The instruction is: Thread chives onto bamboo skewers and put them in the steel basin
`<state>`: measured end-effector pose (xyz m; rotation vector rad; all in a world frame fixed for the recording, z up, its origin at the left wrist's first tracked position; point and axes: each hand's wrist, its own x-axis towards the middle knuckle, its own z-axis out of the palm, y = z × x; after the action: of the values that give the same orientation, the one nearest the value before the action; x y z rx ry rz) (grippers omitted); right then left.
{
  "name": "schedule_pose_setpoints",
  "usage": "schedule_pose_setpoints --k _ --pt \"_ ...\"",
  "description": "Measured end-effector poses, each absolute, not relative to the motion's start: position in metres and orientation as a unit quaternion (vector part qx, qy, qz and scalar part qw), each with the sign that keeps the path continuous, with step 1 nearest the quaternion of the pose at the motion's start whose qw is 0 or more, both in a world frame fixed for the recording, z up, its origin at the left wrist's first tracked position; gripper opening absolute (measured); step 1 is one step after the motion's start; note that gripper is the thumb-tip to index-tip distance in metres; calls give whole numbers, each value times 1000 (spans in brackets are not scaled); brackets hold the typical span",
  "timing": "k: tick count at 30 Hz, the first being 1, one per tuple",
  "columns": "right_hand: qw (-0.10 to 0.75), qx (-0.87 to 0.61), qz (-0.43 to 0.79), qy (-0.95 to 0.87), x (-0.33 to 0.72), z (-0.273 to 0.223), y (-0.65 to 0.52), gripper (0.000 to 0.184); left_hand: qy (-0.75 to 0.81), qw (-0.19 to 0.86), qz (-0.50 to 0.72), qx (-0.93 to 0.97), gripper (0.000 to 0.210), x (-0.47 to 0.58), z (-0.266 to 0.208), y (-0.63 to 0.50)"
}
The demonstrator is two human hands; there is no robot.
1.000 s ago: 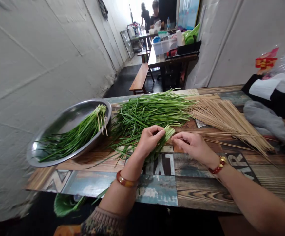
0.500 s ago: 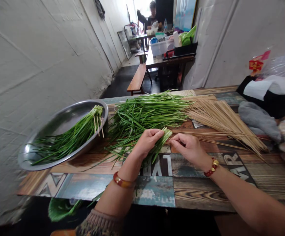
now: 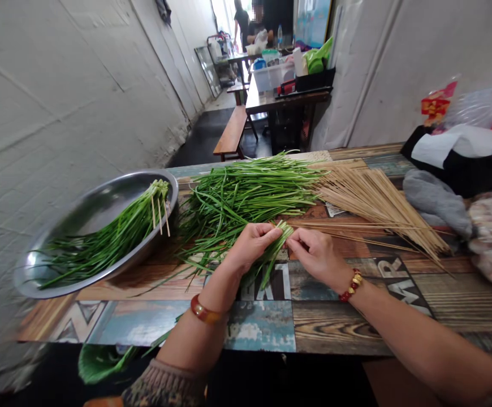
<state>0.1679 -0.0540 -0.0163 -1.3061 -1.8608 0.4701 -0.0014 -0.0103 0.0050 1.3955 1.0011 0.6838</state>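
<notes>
With the held bunch as the middle of the dial, the left hand (image 3: 250,243) lies just toward nine o'clock, its thumb and fingers closed around a small bunch of green stems (image 3: 276,250), close to the pale cut ends, which point toward one o'clock. The leaves hang below toward seven, over the patterned table (image 3: 356,328). The right hand (image 3: 317,255) comes in from four o'clock, thumb and forefinger drawn into a pinch right at those cut ends; whether a skewer sits between the fingertips I cannot tell. A bangle (image 3: 206,310) circles the left wrist and a beaded bracelet (image 3: 352,285) the right. Toward eleven spreads a large pile of loose greens (image 3: 250,192), its pale ends turned to three. A fan of thin wooden skewers (image 3: 373,198) lies between two and three, with a few strays (image 3: 348,227) reaching back near the right hand. Out at nine, a metal basin (image 3: 97,209) holds more greens (image 3: 110,240), three short sticks (image 3: 160,215) showing at their bundled ends. A grey bag (image 3: 435,198) rests between two and three, beyond the fan.
</notes>
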Motion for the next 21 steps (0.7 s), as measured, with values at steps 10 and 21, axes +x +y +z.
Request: schedule_pose_setpoints --k 10,21 --pt "380 -501 343 -698 176 -12 -48 27 442 613 298 584 46 -8 8 -9" --pt "395 -505 249 -726 169 -15 -55 28 433 595 289 612 47 -5 4 -9"
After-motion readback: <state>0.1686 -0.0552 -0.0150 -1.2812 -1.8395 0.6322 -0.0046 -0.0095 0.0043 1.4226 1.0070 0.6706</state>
